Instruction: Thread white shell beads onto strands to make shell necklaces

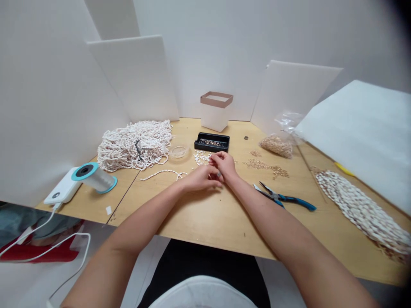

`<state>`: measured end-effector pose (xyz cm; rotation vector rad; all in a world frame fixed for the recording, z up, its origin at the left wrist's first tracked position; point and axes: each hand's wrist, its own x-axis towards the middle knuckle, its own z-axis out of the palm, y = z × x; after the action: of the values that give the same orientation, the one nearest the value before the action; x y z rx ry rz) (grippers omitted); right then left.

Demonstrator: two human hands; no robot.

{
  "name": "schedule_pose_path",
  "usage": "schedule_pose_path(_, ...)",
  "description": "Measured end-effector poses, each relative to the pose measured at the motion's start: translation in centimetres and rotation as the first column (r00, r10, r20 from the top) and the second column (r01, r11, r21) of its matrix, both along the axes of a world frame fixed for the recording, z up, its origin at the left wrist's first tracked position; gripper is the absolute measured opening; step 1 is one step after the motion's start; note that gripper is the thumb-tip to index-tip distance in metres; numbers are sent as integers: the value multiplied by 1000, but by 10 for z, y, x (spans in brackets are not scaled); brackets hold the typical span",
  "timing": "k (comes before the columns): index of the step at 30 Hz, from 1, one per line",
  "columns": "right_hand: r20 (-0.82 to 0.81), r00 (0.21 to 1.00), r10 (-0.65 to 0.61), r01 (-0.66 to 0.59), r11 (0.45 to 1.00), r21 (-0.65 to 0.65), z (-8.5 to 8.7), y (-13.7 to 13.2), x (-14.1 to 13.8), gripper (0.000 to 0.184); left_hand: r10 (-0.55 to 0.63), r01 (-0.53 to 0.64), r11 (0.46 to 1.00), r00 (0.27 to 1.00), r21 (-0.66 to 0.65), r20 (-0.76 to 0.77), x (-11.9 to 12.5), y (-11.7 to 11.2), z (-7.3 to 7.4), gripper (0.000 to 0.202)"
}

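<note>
My left hand (201, 178) and my right hand (224, 164) meet over the middle of the wooden table (205, 214), fingers curled and pinched together on something small that I cannot make out. Just beyond them lie loose white beads (201, 157) and a short white bead strand (163, 173). A black tray (212, 142) of small metal parts sits behind the beads, with a clear round dish (179, 151) to its left.
A heap of white bead strands (136, 144) lies at the left, a spool of clear thread (93, 176) and a white device (62, 190) nearer. Blue-handled pliers (282, 197), gold findings (266, 167), a plastic bag (279, 143), bead rows (359, 209) sit right. A white box (215, 111) stands behind.
</note>
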<state>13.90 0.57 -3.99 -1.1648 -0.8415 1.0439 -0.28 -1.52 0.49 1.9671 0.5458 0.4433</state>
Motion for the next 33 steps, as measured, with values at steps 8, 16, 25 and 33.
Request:
schedule_pose_path(8, -32, 999, 6, -6, 1000, 11, -2, 1, -1, 19, -276, 303, 943, 944, 138, -180, 8, -13, 0, 35)
schedule_pose_path(16, -38, 999, 11, -10, 1000, 10, -5, 1, -1, 19, -163, 175, 979, 980, 108, -115, -21, -45, 27, 22)
schedule_pose_path(25, -30, 999, 11, -10, 1000, 22, -4, 2, -5, 20, 114, -74, 956, 985, 283, -128, -55, -89, -18, 17)
schedule_pose_path(33, -18, 1000, 6, -6, 999, 44, -3, -3, -7, 20, 147, -122, 918, 988, 377, -38, -32, -15, -32, 11)
